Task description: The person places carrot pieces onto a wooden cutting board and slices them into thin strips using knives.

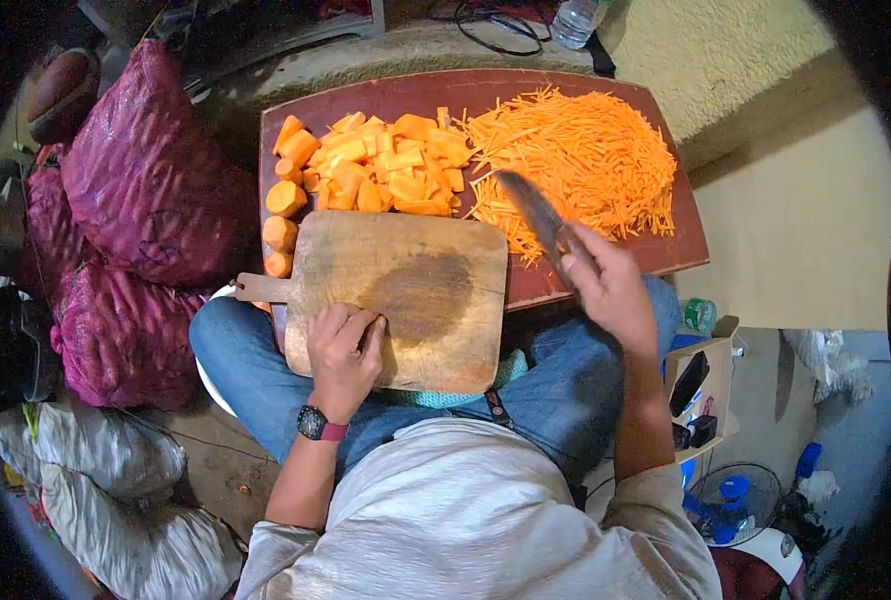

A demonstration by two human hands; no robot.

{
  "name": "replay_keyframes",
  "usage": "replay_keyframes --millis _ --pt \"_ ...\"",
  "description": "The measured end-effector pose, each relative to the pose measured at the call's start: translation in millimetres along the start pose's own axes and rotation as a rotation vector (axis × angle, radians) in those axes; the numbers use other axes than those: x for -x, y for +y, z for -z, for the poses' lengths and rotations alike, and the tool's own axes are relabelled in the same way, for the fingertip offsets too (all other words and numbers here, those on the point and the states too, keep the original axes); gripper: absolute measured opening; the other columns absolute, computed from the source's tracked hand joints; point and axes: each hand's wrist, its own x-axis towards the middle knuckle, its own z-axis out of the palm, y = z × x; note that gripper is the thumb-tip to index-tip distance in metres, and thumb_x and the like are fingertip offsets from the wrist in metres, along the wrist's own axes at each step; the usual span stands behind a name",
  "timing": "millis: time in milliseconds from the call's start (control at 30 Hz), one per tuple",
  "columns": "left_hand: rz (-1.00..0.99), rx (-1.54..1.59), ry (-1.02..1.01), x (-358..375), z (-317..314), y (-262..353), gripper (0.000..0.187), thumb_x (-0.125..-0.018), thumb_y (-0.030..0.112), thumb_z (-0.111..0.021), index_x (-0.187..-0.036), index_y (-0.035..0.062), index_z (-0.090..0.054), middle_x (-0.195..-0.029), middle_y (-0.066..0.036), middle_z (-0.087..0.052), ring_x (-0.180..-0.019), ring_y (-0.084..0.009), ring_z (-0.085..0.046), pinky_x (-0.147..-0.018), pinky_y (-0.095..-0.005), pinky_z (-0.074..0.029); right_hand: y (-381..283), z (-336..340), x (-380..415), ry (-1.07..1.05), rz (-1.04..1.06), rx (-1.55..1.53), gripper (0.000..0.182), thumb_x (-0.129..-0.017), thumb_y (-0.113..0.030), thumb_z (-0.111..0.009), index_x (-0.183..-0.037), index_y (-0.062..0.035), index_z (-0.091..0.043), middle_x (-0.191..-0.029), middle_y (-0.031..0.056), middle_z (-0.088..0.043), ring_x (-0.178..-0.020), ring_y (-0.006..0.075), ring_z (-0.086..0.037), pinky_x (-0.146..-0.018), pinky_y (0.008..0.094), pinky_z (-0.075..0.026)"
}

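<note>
Right hand (610, 285), right of centre, grips a dark metal knife (533, 207), blade slanting toward upper left before a heap of thin orange carrot shreds (595, 150). Left hand (343, 350), fingers curled, rests on a rectangular brown wooden board (445, 350) at centre; whether it pinches anything, I cannot tell. Chunky orange carrot pieces (375, 165) lie above the board

I'm looking down on a red-brown table (680, 247), its surface bare along the right-hand end. Carrot shreds (590, 160) lie heaped on the right half; chunks (365, 165) pile up left of them, and thick rounds (285, 198) line the left edge. The board (340, 255) overlaps the near edge; I can't tell whether it rests there.
</note>
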Motion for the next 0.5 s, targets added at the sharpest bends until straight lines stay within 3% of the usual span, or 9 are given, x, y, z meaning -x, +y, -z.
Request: replay_keyframes --millis 33,67,167,267,400,467,500 --pt "-0.002 -0.005 0.000 -0.9 -0.1 0.3 0.012 -0.083 0.003 -0.084 -0.092 0.0041 -0.076 -0.088 -0.010 -0.066 -0.086 -0.0318 -0.063 -0.079 -0.0446 -0.045 1.8 -4.1 5.4 -0.025 -0.012 0.000 0.039 -0.104 -0.012 -0.067 -0.140 0.0030 -0.065 -0.101 0.0207 -0.076 -0.094 0.0231 -0.076 -0.085 0.0379 -0.057" --pt "-0.010 -0.001 0.007 -1.2 -0.3 1.0 0.013 -0.084 0.003 -0.084 -0.093 0.0043 -0.076 -0.089 -0.010 -0.066 -0.087 -0.0318 -0.063 -0.079 -0.0447 -0.045 3.9 -6.8 9.2 -0.026 -0.010 -0.004 0.039 -0.104 -0.012 -0.067 -0.140 0.0030 -0.065 -0.101 0.0207 -0.076 -0.094 0.0231 -0.076 -0.085 0.0379 -0.057" --pt "-0.014 -0.008 0.005 0.5 -0.8 0.6 0.014 -0.084 0.003 -0.084 -0.095 0.0047 -0.076 -0.090 -0.010 -0.066 -0.088 -0.0318 -0.063 -0.080 -0.0449 -0.045 7.1 -8.5 18.8 -0.175 -0.260 -0.190 0.040 -0.105 -0.012 -0.065 -0.141 0.0045 -0.064 -0.089 0.0090 -0.067 -0.084 0.0137 -0.061 -0.080 0.0344 -0.054" --pt "-0.014 -0.021 -0.011 1.5 -1.5 -0.3 0.015 -0.084 0.004 -0.083 -0.097 0.0050 -0.076 -0.091 -0.010 -0.066 -0.089 -0.0317 -0.063 -0.080 -0.0451 -0.045 24.5 -10.2 19.1 -0.143 -0.135 -0.287 0.041 -0.105 -0.013 -0.066 -0.142 0.0054 -0.063 -0.092 0.0072 -0.068 -0.086 0.0127 -0.061 -0.080 0.0343 -0.054" --pt "-0.016 -0.031 -0.021 0.2 0.4 2.0 0.015 -0.085 0.004 -0.083 -0.098 0.0055 -0.075 -0.092 -0.009 -0.065 -0.089 -0.0315 -0.063 -0.080 -0.0447 -0.045 29.4 -10.9 9.9 -0.160 -0.094 -0.225 0.040 -0.105 -0.012 -0.065 -0.141 0.0033 -0.064 -0.094 0.0115 -0.071 -0.085 0.0162 -0.065 -0.081 0.0359 -0.055" --pt "-0.018 -0.039 -0.021 0.4 0.0 1.5 0.015 -0.085 0.004 -0.083 -0.098 0.0056 -0.075 -0.092 -0.009 -0.065 -0.089 -0.0314 -0.063 -0.079 -0.0446 -0.044 21.8 -10.3 -0.8 -0.232 -0.098 -0.062 0.036 -0.104 -0.012 -0.065 -0.138 0.0011 -0.065 -0.099 0.0204 -0.074 -0.087 0.0292 -0.074 -0.082 0.0403 -0.057" --pt "-0.023 -0.041 -0.019 0.3 -0.8 1.3 0.015 -0.085 0.004 -0.083 -0.098 0.0058 -0.075 -0.092 -0.009 -0.065 -0.089 -0.0312 -0.063 -0.079 -0.0444 -0.044 22.1 -12.1 -4.7 -0.231 -0.099 -0.065 0.036 -0.104 -0.012 -0.065 -0.138 0.0011 -0.065 -0.099 0.0204 -0.074 -0.087 0.0292 -0.074 -0.082 0.0403 -0.057"
